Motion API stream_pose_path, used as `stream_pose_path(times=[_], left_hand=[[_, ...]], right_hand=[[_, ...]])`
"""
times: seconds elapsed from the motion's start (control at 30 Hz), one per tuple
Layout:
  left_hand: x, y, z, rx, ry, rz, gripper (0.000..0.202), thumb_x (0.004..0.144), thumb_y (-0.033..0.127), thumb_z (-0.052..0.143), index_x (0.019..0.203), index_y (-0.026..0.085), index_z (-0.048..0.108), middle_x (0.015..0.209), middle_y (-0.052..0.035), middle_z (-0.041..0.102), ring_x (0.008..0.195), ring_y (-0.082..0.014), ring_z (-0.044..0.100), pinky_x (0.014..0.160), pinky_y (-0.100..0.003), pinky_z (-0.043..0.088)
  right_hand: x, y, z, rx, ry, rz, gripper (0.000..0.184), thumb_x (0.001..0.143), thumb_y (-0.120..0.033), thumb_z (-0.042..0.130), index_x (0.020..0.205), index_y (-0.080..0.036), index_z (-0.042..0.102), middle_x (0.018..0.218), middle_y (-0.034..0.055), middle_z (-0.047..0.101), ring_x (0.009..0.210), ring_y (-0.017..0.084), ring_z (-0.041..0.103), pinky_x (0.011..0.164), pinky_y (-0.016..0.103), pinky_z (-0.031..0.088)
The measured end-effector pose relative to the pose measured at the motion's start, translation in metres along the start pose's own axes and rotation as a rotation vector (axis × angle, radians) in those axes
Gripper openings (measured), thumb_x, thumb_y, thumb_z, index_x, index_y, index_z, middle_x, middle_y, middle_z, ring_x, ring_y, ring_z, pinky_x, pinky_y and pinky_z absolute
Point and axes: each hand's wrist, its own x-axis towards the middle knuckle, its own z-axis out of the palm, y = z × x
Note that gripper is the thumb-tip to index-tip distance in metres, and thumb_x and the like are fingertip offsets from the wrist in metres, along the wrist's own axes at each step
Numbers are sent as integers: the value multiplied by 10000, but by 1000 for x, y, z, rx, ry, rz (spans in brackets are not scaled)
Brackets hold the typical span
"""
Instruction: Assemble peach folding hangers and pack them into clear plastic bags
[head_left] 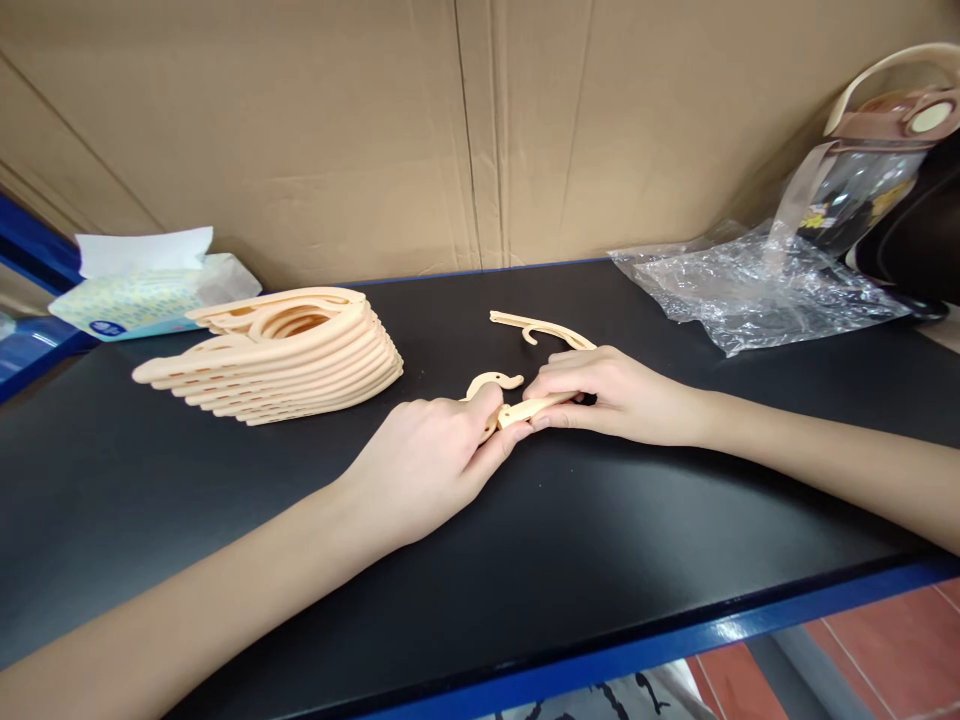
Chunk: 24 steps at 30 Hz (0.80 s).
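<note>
Both my hands meet at the middle of the black tabletop (525,540). My left hand (435,460) pinches a small peach plastic hook piece (495,382) between thumb and fingers. My right hand (607,392) is closed on a flat peach plastic arm piece (525,410) that touches the hook piece. A separate peach arm piece (540,328) lies flat on the table just behind my right hand. To the left sits a stack of several peach plastic hangers (277,350).
A tissue pack (142,290) lies at the far left behind the stack. Crumpled clear plastic wrap (750,285) and a bag with a bottle (877,170) sit at the back right. Cardboard (465,130) walls the rear. The table's blue front edge (637,650) runs below.
</note>
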Motion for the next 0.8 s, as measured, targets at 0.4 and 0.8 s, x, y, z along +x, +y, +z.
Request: stream_pose_path(times=[0.4,0.8], left_hand=[[0,0,-5,3,-15,6,318,1014,433,328,928,197,523,583,31,583,483,-183,581,456,-260,314],[-2,-2,-1,68,-27,58,342,1029,388,286,1019,166,546,613,12,612,492,-191,593,469,-274,339]], right_hand=[[-1,0,1,-94,5,-51,242,966,-363,540,961,-184,703,829,10,684,755,147,553,700,266,392],[-1,1,2,-74,0,-64,244,966,-355,542,963,-180,712,839,16,685,771,139,578,713,252,411]])
